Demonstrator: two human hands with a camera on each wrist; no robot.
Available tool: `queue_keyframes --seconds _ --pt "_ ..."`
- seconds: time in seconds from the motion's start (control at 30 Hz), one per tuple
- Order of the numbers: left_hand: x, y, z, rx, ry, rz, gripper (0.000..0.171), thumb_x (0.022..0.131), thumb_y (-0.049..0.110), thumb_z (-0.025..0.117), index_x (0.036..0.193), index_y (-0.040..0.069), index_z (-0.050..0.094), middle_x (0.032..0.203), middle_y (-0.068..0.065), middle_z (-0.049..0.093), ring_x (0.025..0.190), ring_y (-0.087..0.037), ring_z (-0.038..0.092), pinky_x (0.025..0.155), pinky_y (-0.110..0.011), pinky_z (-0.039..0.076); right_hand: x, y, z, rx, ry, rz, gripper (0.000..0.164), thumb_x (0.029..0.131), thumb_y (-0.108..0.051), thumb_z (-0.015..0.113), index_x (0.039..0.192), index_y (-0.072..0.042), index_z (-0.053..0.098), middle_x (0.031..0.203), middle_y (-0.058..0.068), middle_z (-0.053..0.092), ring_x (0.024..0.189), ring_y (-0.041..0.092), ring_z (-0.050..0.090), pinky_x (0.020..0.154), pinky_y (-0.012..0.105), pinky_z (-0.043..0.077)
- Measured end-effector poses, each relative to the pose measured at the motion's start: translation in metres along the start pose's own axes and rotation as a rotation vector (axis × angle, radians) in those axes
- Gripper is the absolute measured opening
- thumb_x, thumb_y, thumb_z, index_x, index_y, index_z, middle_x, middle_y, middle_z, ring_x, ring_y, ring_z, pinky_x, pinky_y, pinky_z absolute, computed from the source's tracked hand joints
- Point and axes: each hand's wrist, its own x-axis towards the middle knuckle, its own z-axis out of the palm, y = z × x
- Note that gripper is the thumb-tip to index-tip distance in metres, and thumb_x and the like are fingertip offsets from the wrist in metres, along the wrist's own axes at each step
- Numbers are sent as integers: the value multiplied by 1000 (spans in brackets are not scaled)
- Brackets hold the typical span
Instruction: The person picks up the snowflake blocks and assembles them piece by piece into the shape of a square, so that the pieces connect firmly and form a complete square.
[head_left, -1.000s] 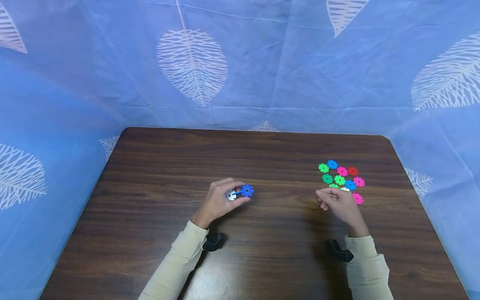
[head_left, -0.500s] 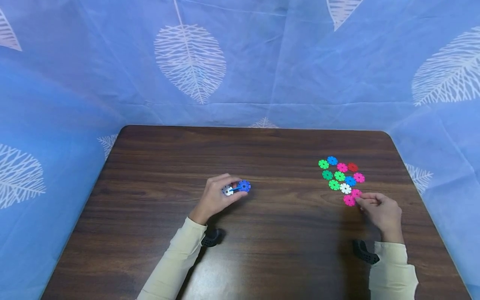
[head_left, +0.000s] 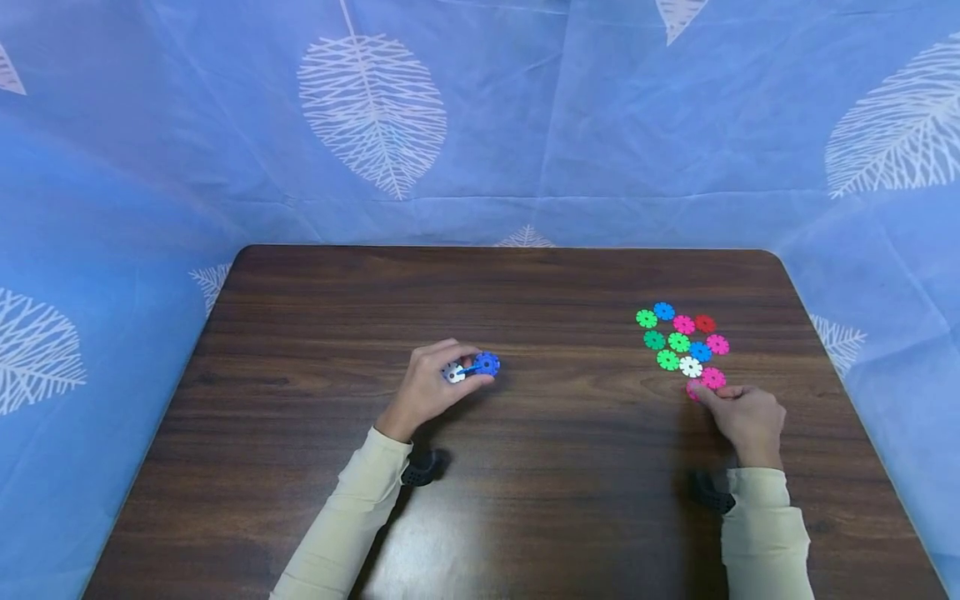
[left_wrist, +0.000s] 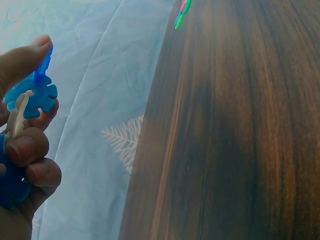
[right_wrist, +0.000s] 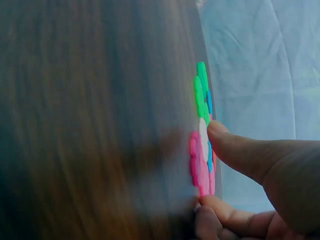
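My left hand (head_left: 427,383) grips a joined set of notched interlocking discs between thumb and fingers, just above the table. A white disc (head_left: 453,372) and a dark blue disc (head_left: 487,363) show in it; a lighter blue disc (left_wrist: 35,97) also appears in the left wrist view. My right hand (head_left: 750,421) is at the near edge of the loose discs. Its thumb overlaps a pink disc (head_left: 693,390), which lies partly hidden on the table. In the right wrist view, the thumb and index finger are spread apart around the pink discs (right_wrist: 195,165).
Beyond the right hand lie more loose discs: a white disc (head_left: 691,367), a red disc (head_left: 704,322), and several green, blue and pink ones. They rest flat on the brown wooden table (head_left: 570,467). A blue leaf-patterned cloth (head_left: 495,125) hangs behind it.
My right hand has moved right from the left side of the discs, then back slightly left onto the nearest pink disc. The left hand keeps its hold on the joined discs.
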Motion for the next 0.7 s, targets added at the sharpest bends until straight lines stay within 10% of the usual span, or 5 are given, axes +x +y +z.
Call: queue_keyframes --seconds 0.33,0.7 --pt "-2 1 -3 23 4 -23 33 68 19 85 96 6 72 76 -2 64 67 -8 54 59 -20 50 -2 -9 7 0 -3 66 57 80 -50 70 83 7 71 83 26 67 78 34 51 62 41 36" --pt "3 1 -5 44 32 8 33 67 16 86 95 5 72 75 -2 64 66 -8 55 58 -21 50 -9 -10 9 89 47 69 47 83 -33 72 96 11 68 108 30 62 103 47 51 90 54 32"
